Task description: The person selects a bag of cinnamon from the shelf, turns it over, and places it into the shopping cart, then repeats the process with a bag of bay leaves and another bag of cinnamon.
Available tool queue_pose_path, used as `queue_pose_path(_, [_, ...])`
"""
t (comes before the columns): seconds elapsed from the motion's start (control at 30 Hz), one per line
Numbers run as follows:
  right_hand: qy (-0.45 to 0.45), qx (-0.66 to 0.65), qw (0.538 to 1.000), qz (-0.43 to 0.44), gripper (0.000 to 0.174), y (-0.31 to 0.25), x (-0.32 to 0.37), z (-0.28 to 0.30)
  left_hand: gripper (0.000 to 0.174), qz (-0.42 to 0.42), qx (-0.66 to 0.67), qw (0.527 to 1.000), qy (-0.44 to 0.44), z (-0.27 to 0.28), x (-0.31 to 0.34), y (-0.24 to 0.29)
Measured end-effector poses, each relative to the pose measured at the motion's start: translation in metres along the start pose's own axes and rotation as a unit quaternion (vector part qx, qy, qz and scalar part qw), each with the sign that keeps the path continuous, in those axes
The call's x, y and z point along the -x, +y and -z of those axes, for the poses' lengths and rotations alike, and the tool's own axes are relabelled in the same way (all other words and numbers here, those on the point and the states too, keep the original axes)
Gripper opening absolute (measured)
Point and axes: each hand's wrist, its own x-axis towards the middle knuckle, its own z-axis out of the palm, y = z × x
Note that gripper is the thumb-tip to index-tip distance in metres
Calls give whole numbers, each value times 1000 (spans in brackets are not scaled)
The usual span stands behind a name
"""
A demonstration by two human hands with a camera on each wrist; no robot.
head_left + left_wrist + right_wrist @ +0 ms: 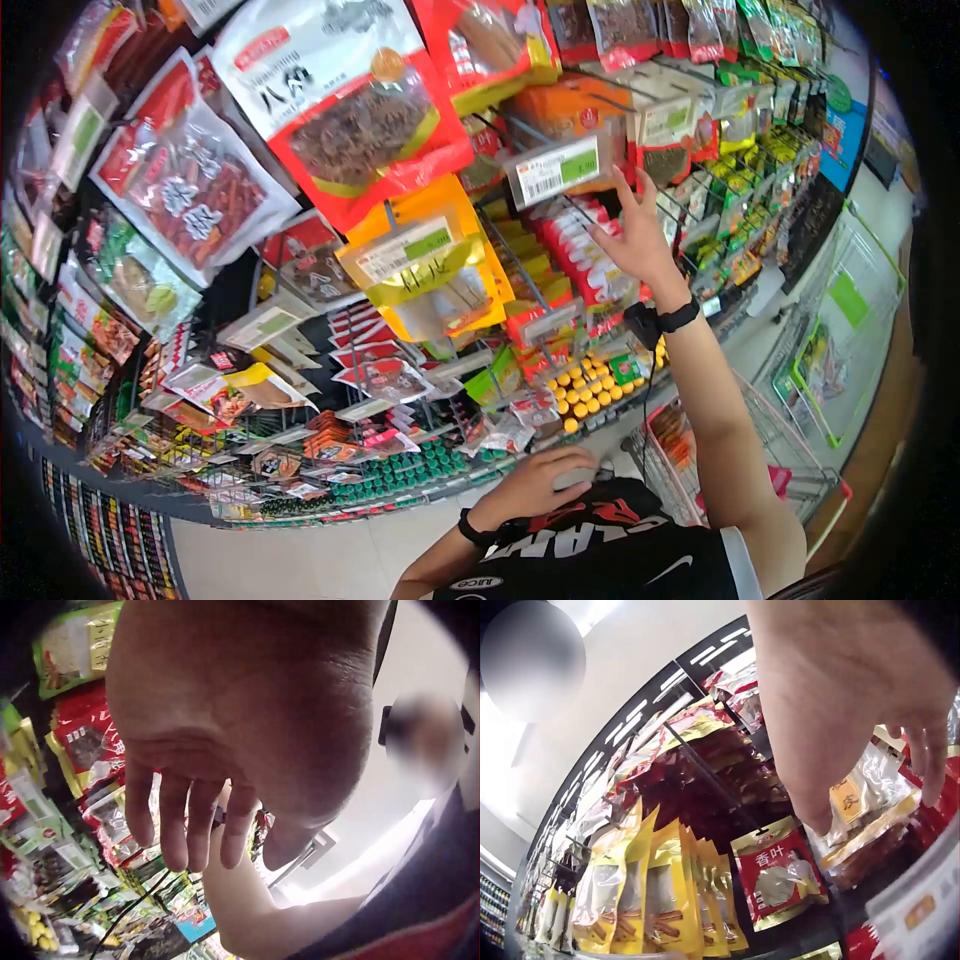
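Observation:
The right hand [645,235] reaches up to the hanging packets, its fingers spread beside a price tag [560,170] and its thumb near a row of red and white packets [580,250]. In the right wrist view, the right hand [847,697] is over a clear packet with an orange label [851,799]; whether it touches the packet is unclear. A red bay-leaf packet [776,874] hangs beside the thumb. Low in front of the black shirt [600,530], the left hand [535,487] has loosely bent fingers and holds nothing visible. Its palm [247,712] fills the left wrist view.
Packets on metal hooks cover the shelving, including a yellow one [430,270] and a large red and white one [340,110] close to the head camera. Yellow-capped bottles [590,390] stand lower down. A wire cart [790,450] with items inside is at the right.

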Motion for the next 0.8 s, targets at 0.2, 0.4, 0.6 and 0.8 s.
queue_pose_path(0.2, [-15, 8, 999, 47, 70, -39, 83, 33, 28, -33, -50, 998, -18, -7, 24, -18])
queue_pose_path(0.4, [-52, 17, 991, -119, 55, -21, 235, 81, 28, -33, 33, 997, -57, -19, 23, -37])
queue_pose_path(0.6, [-111, 36, 920, -373, 54, -4, 366, 159, 29, -99, 30, 971, -214, -56, 8, -52])
queue_pose_path(0.8, [-103, 38, 859, -499, 56, 50, 475, 163, 34, -161, -24, 938, -306, -80, -37, -31])
